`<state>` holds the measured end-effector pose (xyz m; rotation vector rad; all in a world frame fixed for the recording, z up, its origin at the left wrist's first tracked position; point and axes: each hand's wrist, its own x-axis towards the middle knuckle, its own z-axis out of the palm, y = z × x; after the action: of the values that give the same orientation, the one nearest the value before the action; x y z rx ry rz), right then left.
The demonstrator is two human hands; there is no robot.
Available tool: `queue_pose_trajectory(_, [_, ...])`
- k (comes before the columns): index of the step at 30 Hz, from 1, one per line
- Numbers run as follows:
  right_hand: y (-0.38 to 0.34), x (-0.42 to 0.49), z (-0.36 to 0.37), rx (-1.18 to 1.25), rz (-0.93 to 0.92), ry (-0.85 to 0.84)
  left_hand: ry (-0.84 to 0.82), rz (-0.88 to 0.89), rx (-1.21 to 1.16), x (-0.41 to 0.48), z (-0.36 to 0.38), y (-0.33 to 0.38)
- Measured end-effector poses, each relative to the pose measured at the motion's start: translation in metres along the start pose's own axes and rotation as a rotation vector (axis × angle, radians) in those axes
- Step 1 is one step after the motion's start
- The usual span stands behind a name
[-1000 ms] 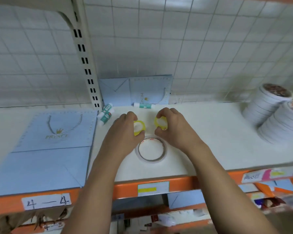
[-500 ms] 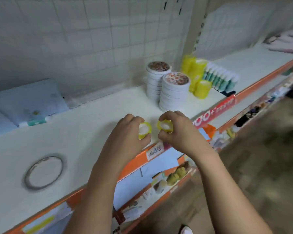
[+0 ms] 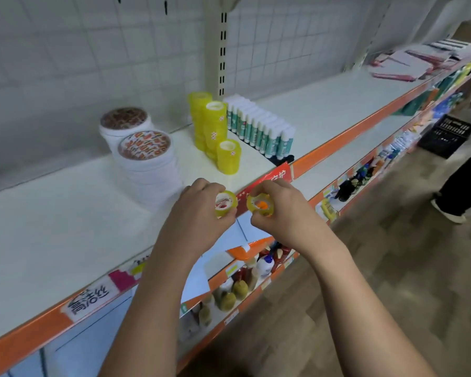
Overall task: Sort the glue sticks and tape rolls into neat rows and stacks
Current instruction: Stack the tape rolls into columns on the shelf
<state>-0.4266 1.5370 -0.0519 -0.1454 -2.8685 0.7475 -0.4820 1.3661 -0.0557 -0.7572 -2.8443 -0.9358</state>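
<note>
White shelf [image 3: 65,219] with an orange front edge runs along a wire-grid back panel [image 3: 93,50]. On it stand two stacks of white tape rolls [image 3: 147,164], yellow tape stacks [image 3: 215,129] to their right, then a tight row of glue sticks [image 3: 261,129]. Over the shelf's edge, the left hand [image 3: 196,216] curls around a small yellow tape roll [image 3: 225,204]; the right hand [image 3: 283,210] pinches a second yellow roll [image 3: 260,205], close beside but apart.
</note>
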Motion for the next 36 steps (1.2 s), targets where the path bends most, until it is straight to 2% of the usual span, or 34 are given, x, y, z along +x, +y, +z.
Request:
queue_pose_trajectory(18, [0.024,0.089,0.001,0.049,-0.044,-0.056,0.017,-0.056,0.064,0.082,0.016,-0.004])
queue_pose_trajectory(24, [0.033,0.131,-0.010,0.081,-0.148,-0.045,0.076,-0.111,0.089,0.101,0.016,0.000])
queue_pose_trajectory(36, [0.042,0.177,-0.026,0.133,-0.398,-0.155,0.203,-0.272,0.159,0.106,0.023,0.025])
